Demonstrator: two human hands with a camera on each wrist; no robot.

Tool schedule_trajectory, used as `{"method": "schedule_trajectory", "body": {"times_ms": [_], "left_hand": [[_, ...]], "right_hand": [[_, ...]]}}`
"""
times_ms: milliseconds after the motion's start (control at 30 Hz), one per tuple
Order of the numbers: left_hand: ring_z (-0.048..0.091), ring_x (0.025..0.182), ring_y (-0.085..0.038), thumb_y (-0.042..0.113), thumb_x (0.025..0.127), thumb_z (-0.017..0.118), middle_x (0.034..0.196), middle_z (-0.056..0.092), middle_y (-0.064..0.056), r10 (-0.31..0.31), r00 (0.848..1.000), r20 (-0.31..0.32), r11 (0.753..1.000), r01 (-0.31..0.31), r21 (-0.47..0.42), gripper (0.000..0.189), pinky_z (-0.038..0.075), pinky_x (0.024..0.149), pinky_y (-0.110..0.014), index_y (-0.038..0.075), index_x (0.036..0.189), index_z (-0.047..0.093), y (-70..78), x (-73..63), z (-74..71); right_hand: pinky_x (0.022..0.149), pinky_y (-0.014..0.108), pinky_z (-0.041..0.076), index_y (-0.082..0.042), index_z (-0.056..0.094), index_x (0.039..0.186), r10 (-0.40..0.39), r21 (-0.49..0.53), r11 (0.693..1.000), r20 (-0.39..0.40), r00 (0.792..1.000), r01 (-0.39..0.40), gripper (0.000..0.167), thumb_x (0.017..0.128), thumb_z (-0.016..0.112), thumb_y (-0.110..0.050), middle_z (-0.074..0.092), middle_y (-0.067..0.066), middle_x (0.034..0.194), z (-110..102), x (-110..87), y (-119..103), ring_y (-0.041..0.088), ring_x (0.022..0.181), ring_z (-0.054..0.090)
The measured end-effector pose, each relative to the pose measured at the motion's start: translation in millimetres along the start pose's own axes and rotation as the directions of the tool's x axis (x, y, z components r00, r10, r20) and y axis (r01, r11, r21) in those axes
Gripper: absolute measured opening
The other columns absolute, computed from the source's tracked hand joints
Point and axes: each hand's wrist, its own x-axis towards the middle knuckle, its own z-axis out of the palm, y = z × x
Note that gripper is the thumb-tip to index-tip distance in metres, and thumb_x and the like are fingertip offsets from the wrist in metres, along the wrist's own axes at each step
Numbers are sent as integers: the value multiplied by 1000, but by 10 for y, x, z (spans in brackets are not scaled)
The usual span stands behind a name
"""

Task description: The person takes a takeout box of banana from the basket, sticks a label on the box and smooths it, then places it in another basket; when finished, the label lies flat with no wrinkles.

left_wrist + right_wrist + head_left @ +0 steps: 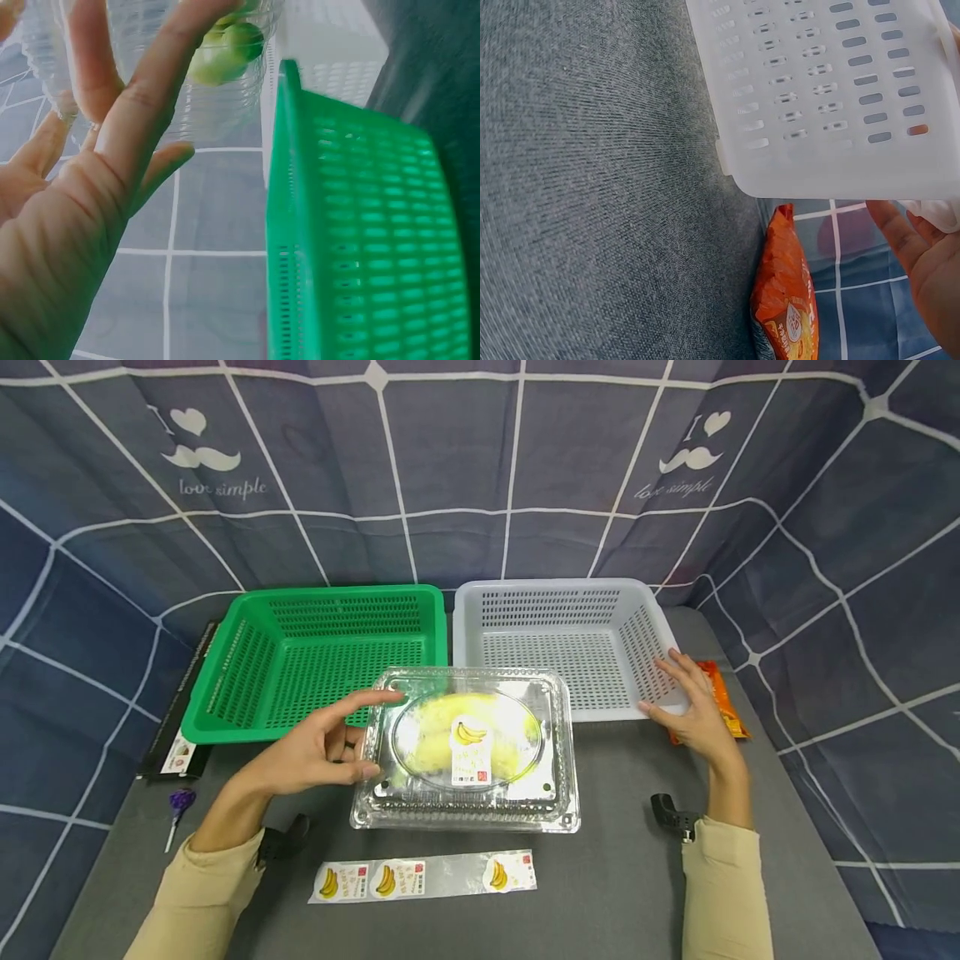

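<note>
My left hand (307, 752) grips the left side of a clear plastic clamshell box (555, 710), fingers on top and thumb at the near left edge. Yellow-green fruit (217, 64) shows through its wall, and a banana sticker (471, 752) is on the lid. The box is held above the table, near the fronts of both baskets. At the right, my right hand (693, 710) holds the near right corner of the white basket (660, 647), thumb and fingers about its rim; part of that grip is hidden in the right wrist view.
A green basket (225, 735) stands at the left. A strip of banana stickers (442, 875) lies at the front. An orange snack bag (784, 292) is beside the white basket. At far left are a purple lollipop (180, 802) and a flat black package (161, 752).
</note>
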Motion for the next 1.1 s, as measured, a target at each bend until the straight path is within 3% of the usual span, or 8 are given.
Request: {"method": "schedule_trajectory", "body": {"times_ms": [167,333,533,767,933,1100], "left_hand": [[30,41,-14,-15,85,59,153,28,-3,-5,1000,-14,996,6,84,78,43,49,-30,6,153,27,11,234,-167],[48,51,-16,-7,88,64,159,20,-10,-16,1000,-10,995,17,96,78,50,55,-33,9,155,26,28,577,-296],[64,70,-20,0,89,68,163,15,-5,-73,997,-36,995,75,60,79,57,74,-39,13,155,27,79,1045,-408],[68,76,-23,1,89,68,162,17,-4,-118,992,-54,992,120,42,81,56,75,-43,17,156,26,79,1422,-511],[67,72,-20,8,90,70,161,16,-6,-181,981,-66,981,185,63,78,56,79,-42,30,154,31,53,1708,-535],[69,75,-25,11,90,71,162,14,-8,-241,969,-50,966,245,87,78,56,81,-44,32,153,31,-98,1967,-532]], "right_hand": [[110,70,4,1,47,143,10,6,1000,-1,1000,-10,76,74,79,3,21,21,160,24,1,-39,44,147,9],[109,71,4,0,46,144,2,6,1000,-6,1000,-2,77,74,79,3,20,21,160,14,-2,-10,46,146,9],[111,67,6,-11,47,146,10,11,1000,-10,1000,-10,77,77,81,-5,21,9,162,-13,-7,62,36,148,10],[112,68,4,-12,47,146,-2,14,1000,-8,1000,2,76,78,81,-11,21,8,162,-17,9,91,34,150,8],[112,68,6,-10,48,145,3,1,1000,-10,1000,-3,75,78,82,-10,22,10,162,-30,20,79,34,149,9],[111,70,6,-5,48,144,-5,1,1000,-1,1000,5,75,76,81,-2,22,15,161,-17,16,77,38,149,9]]}}
